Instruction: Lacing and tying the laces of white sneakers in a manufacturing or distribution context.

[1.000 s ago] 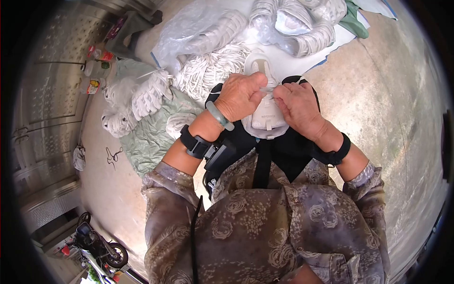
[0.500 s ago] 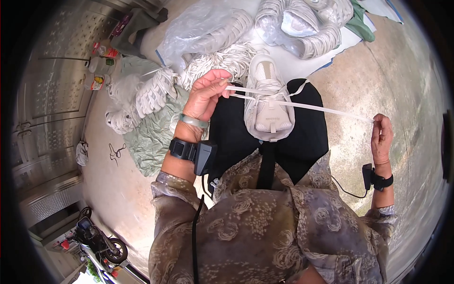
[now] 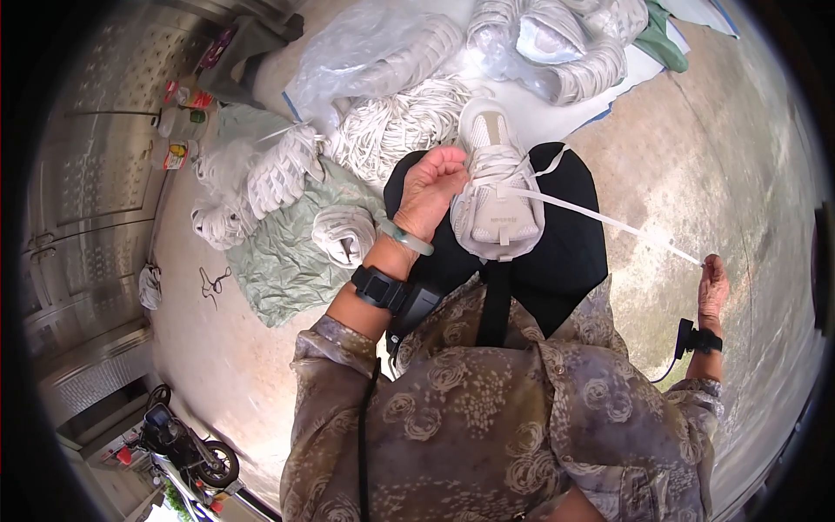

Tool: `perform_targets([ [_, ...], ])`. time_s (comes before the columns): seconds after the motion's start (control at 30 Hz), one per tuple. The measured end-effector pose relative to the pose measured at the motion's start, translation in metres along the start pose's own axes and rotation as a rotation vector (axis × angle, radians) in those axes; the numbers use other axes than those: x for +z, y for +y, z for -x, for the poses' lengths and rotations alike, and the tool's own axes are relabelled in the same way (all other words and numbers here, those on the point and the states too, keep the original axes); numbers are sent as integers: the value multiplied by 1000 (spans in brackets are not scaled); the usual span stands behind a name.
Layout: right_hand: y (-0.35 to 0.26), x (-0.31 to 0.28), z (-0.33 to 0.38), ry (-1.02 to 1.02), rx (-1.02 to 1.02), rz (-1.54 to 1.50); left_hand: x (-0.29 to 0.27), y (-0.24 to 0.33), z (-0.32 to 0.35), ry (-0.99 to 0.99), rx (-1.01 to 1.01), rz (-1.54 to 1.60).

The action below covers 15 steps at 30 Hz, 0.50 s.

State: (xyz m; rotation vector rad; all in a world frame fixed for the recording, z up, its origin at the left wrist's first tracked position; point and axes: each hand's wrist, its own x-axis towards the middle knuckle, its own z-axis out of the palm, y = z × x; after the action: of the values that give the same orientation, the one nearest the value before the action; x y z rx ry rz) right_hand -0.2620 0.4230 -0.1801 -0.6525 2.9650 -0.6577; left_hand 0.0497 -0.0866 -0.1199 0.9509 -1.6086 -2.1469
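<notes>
A pale beige sneaker [image 3: 500, 217] rests on a black cover across my lap, its tongue end toward me. White laces criss-cross its front. My left hand [image 3: 432, 190] is closed at the shoe's left edge, fingertips bent against the eyelet side; what they pinch there is hidden. Far out to the right, my right hand [image 3: 713, 287] pinches the end of a flat white shoelace [image 3: 622, 226], which runs taut from the shoe's upper eyelets. A short loop of lace [image 3: 550, 163] sticks up at the shoe's right side.
A heap of white laces [image 3: 396, 130] lies beyond my left hand. Bagged shoe parts [image 3: 383, 52] and stacked pale uppers [image 3: 283, 174] surround it. Another pale upper [image 3: 344, 235] sits on a green sheet [image 3: 278, 270] at left. Bottles [image 3: 178, 154] stand by the metal door [image 3: 78, 174].
My left hand has come down and right, from the raised lace strands to the shoe's side. My right hand has moved slightly down and outward, drawing its lace farther out.
</notes>
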Motion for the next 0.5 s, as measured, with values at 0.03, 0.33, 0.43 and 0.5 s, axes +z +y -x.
perform_targets([
  [0.03,-12,7,1,-102,12,7,2,-1,2,26,48,-72],
  [0.33,-178,39,4,-402,-334,-417,28,26,35,131,853,-1080],
  [0.43,-243,34,1,-397,-487,-604,33,31,34,108,844,-1256],
  [0.5,-278,30,6,-422,-529,-597,36,30,34,91,809,-1333],
])
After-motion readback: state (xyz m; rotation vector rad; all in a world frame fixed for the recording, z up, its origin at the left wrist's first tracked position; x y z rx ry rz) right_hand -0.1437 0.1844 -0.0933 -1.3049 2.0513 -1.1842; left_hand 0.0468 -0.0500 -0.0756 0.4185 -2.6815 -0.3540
